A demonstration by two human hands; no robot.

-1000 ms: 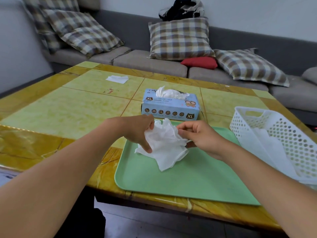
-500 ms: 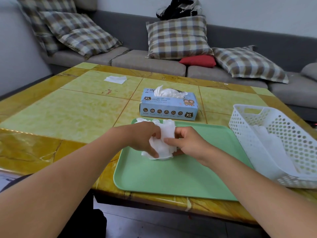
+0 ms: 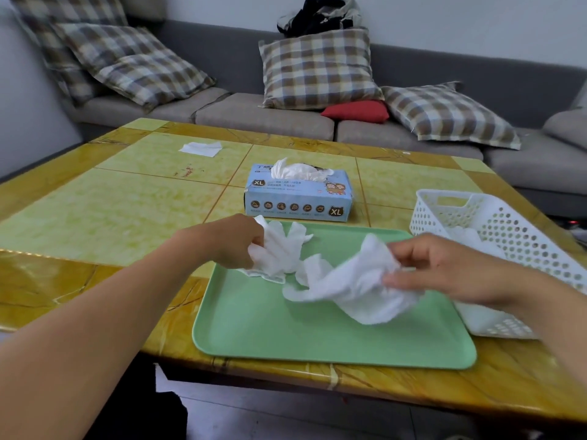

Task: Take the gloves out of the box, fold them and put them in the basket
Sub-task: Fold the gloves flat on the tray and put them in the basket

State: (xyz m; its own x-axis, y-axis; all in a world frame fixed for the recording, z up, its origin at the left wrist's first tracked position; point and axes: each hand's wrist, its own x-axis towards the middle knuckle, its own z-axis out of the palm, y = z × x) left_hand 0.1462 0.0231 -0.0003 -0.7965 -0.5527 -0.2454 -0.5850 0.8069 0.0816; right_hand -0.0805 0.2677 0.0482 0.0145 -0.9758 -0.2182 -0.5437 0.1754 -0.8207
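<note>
A person's two bare forearms reach over a yellow-green tiled tabletop (image 3: 104, 214) toward a pale green tray (image 3: 317, 338) lying near its front edge.

The left hand (image 3: 235, 242) is at the tray's far-left corner, fingers curled in a closed grip on a crumpled white glove (image 3: 279, 249). That glove rests partly on the tray, its fingers fanned out toward the far rim.

The right hand (image 3: 444, 268) is over the tray's right side, thumb and fingers pinching a second glove (image 3: 355, 287). This one is blurred; it hangs from the grip and droops leftward, its lower edge at or just above the tray surface. The two gloves lie close together near the tray's middle; whether they touch cannot be told.

Behind the tray stands a light blue box (image 3: 298, 198) marked XL, with more white glove material sticking up from its top slot.

To the right, just beside the tray, sits a white perforated basket (image 3: 514, 230) holding white material, partly hidden by the right wrist.

Far left on the tabletop lies a flat white tissue (image 3: 200, 149), well apart from the rest.

Beyond the tabletop is a grey sofa (image 3: 263, 115) with plaid cushions (image 3: 317, 68), a small red cushion (image 3: 357, 111), and dark clothing (image 3: 320, 15) heaped on its back.
</note>
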